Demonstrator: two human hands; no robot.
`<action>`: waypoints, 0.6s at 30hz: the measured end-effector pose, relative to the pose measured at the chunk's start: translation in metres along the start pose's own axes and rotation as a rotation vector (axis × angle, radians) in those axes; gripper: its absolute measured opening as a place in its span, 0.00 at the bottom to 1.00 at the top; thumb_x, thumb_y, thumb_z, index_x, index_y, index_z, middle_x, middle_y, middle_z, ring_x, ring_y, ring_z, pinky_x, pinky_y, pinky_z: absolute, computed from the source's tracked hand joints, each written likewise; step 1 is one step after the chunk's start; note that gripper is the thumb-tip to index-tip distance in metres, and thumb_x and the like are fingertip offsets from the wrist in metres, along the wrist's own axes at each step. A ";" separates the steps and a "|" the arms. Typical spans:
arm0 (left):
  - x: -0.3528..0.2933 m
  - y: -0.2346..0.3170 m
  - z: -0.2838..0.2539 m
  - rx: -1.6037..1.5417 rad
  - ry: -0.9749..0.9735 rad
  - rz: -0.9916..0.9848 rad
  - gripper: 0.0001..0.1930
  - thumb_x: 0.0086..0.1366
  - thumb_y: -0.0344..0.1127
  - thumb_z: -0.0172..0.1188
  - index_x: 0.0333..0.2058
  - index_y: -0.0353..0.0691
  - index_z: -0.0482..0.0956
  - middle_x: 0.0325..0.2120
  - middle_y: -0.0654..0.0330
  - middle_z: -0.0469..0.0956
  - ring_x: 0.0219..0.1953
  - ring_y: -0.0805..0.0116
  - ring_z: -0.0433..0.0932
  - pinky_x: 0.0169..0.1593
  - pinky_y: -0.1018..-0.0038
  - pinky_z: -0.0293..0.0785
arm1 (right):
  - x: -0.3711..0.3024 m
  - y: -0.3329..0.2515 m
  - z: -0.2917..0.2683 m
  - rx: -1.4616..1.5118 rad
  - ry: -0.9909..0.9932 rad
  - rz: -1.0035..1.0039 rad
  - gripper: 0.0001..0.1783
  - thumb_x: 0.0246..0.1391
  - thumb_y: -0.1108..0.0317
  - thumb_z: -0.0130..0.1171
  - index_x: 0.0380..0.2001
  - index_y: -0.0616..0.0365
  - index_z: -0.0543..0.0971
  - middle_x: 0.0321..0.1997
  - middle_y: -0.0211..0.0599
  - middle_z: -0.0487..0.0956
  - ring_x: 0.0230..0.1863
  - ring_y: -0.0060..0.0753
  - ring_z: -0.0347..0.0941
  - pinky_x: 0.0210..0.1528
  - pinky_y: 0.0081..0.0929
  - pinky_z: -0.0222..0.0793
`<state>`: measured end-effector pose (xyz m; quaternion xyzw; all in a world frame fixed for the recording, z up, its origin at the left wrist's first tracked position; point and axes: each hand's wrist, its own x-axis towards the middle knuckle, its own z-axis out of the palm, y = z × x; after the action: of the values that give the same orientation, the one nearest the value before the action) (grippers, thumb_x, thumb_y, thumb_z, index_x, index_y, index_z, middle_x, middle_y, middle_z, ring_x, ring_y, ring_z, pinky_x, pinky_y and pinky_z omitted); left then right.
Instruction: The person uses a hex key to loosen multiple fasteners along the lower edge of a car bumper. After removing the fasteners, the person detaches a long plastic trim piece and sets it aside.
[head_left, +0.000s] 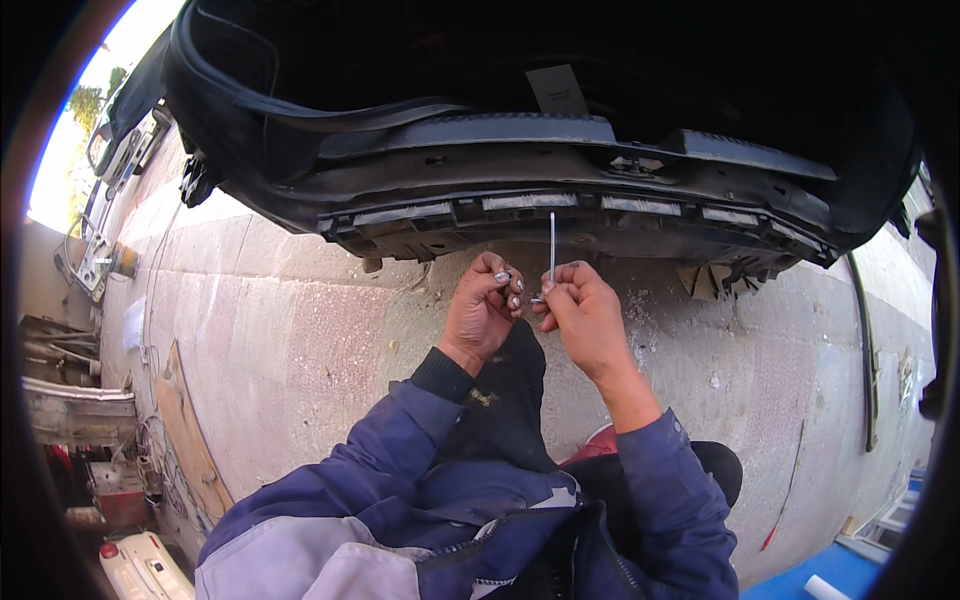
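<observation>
My right hand (585, 315) pinches a thin L-shaped metal hex key (552, 248) whose long arm points straight up toward the underside of a black car bumper (520, 175). My left hand (485, 305) is closed beside it, its fingertips pinching a small dark part (505, 280) that is too small to make out. The two hands almost touch, just below the bumper's lower edge with its row of pale slots. Both forearms in blue sleeves rise from the lower edge.
Paved stone ground (300, 330) lies under the bumper. Metal parts and scrap (70, 400) pile at the left, with a wooden board (190, 430). A long black trim strip (865, 340) and a red-tipped rod (785, 495) lie at the right.
</observation>
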<state>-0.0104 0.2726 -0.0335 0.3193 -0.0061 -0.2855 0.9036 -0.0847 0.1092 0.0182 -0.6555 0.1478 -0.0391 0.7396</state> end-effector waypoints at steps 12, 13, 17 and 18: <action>-0.083 0.049 -0.045 0.236 0.217 0.091 0.19 0.83 0.50 0.50 0.39 0.42 0.77 0.28 0.64 0.77 0.25 0.73 0.73 0.27 0.78 0.65 | 0.009 -0.007 0.103 -0.222 -0.314 0.007 0.14 0.73 0.64 0.60 0.42 0.68 0.80 0.29 0.42 0.88 0.26 0.25 0.84 0.29 0.26 0.79; -0.089 0.052 -0.044 0.293 0.280 0.094 0.19 0.83 0.50 0.51 0.39 0.42 0.78 0.26 0.65 0.76 0.24 0.75 0.72 0.26 0.79 0.65 | 0.011 -0.006 0.114 -0.151 -0.313 0.027 0.14 0.73 0.64 0.60 0.42 0.68 0.80 0.29 0.42 0.88 0.26 0.24 0.84 0.29 0.26 0.79; -0.106 0.062 -0.041 0.551 0.421 0.275 0.20 0.85 0.48 0.53 0.39 0.37 0.82 0.23 0.67 0.76 0.23 0.81 0.69 0.27 0.79 0.63 | 0.023 -0.003 0.153 -0.041 -0.198 0.102 0.14 0.73 0.64 0.60 0.41 0.68 0.80 0.28 0.36 0.85 0.24 0.21 0.81 0.27 0.25 0.78; -0.106 0.066 -0.042 0.668 0.422 0.364 0.20 0.84 0.47 0.54 0.39 0.37 0.82 0.25 0.66 0.78 0.23 0.79 0.70 0.27 0.76 0.65 | 0.025 -0.003 0.158 -0.018 -0.184 0.105 0.13 0.73 0.64 0.60 0.41 0.67 0.80 0.28 0.35 0.84 0.23 0.20 0.79 0.28 0.24 0.78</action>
<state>-0.0574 0.3935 -0.0104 0.6392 0.0305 -0.0326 0.7677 -0.0174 0.2542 0.0320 -0.6543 0.1138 0.0616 0.7451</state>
